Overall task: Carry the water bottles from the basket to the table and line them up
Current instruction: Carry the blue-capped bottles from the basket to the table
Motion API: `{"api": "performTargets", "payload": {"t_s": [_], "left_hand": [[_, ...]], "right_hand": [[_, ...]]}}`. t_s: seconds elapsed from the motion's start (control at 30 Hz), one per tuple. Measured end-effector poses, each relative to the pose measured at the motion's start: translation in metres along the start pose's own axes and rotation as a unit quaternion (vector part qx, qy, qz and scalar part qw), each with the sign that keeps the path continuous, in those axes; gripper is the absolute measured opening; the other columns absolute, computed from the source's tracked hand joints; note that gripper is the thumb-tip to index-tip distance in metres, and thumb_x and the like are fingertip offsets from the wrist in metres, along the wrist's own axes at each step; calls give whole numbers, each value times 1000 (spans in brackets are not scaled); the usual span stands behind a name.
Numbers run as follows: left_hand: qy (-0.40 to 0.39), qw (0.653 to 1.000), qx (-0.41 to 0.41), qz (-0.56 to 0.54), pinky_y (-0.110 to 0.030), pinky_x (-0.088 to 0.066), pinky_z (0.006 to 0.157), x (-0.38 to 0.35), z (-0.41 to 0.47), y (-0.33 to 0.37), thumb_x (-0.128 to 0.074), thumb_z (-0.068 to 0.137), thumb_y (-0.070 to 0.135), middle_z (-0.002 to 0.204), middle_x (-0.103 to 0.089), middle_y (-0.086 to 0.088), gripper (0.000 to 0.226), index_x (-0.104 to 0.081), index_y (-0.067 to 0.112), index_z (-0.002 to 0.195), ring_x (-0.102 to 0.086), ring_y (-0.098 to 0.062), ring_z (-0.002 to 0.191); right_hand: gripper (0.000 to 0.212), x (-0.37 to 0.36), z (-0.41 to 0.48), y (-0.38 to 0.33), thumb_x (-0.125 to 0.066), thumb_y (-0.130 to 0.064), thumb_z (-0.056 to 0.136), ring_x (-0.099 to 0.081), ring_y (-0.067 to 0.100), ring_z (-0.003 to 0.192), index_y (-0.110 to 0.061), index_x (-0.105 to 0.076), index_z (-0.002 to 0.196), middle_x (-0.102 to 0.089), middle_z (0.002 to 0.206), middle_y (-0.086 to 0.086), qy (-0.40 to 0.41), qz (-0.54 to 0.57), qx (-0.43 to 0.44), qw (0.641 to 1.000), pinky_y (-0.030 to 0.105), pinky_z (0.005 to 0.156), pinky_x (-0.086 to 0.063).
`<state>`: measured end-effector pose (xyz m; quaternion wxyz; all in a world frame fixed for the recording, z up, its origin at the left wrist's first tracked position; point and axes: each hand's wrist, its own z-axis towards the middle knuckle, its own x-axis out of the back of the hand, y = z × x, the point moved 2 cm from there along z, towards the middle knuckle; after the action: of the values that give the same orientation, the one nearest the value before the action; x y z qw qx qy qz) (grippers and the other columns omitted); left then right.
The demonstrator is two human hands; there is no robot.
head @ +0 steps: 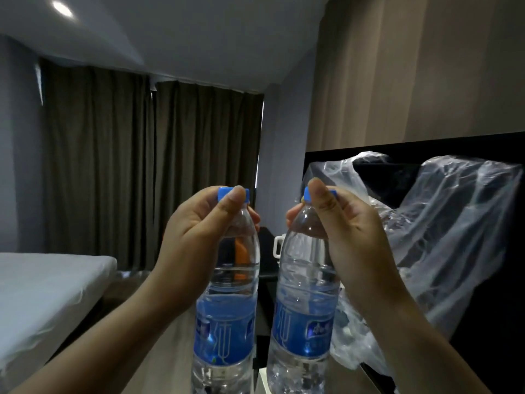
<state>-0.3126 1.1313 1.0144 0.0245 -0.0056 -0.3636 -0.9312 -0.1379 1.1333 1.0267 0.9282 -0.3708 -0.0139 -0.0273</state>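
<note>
The left hand (199, 231) is pinching the left water bottle (227, 305) at its neck, with the thumb lying across the front of the blue cap (224, 193) and the fingers curling round behind. The right hand (352, 231) is gripping the right water bottle (304, 302) the same way, its thumb covering most of that bottle's cap (306, 195).

Both bottles are hanging upright in the air in front of the person. They are side by side and close together but not touching, and their bases are running out of the bottom of the view. Each is wearing a blue label (224, 334) round its middle, and the water is sitting just below the shoulders.

Behind the right hand a crumpled clear plastic bag (443, 234) is draping in front of a black screen (483, 149). A white handle (277, 245) is showing between the bottles. A bed with a white sheet (42, 294) is lying at the left, with dark curtains (142, 166) hanging beyond it.
</note>
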Motion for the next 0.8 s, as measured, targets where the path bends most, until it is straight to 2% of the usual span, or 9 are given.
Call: {"api": "performTargets", "payload": {"t_s": [0.13, 0.3, 0.43, 0.63, 0.8], "left_hand": [[10, 1000, 17, -3, -18, -55, 66, 15, 36, -54, -48, 83, 38, 80, -69, -12, 43, -62, -2, 90, -68, -21, 75], [21, 999, 25, 33, -21, -56, 68, 24, 81, -123, -47, 84, 41, 81, -69, -9, 42, -63, 3, 90, -68, -23, 76], [34, 997, 27, 58, -26, -57, 67, 25, 122, -176, -48, 84, 41, 81, -69, -11, 40, -63, 5, 91, -67, -26, 75], [86, 991, 52, 89, -32, -56, 67, 31, 179, -252, -49, 82, 43, 82, -70, -10, 37, -65, 10, 90, -67, -24, 75], [119, 987, 71, 87, -37, -55, 71, 49, 215, -311, -51, 82, 42, 81, -71, -11, 35, -67, 11, 86, -67, -30, 78]], "right_hand": [[35, -15, 39, 48, -50, -47, 85, -71, 15, 76, -16, -65, 84, -74, 79, 3, 1, -6, -11, 1000, 21, 73, -56], [38, -26, 92, 123, -52, -46, 86, -70, 19, 77, -11, -66, 83, -73, 79, 6, -6, 5, -17, 1000, 29, 76, -58], [32, -30, 136, 184, -52, -45, 87, -70, 16, 78, -16, -66, 82, -73, 81, 4, -20, 20, -10, 1000, 30, 78, -56], [41, -44, 204, 262, -53, -49, 84, -69, 13, 75, -10, -66, 83, -73, 79, 3, -43, 21, -17, 999, 27, 75, -57], [37, -69, 248, 326, -55, -45, 86, -68, 8, 72, -10, -65, 80, -72, 77, 0, -54, 9, -27, 998, 22, 72, -56]]}}
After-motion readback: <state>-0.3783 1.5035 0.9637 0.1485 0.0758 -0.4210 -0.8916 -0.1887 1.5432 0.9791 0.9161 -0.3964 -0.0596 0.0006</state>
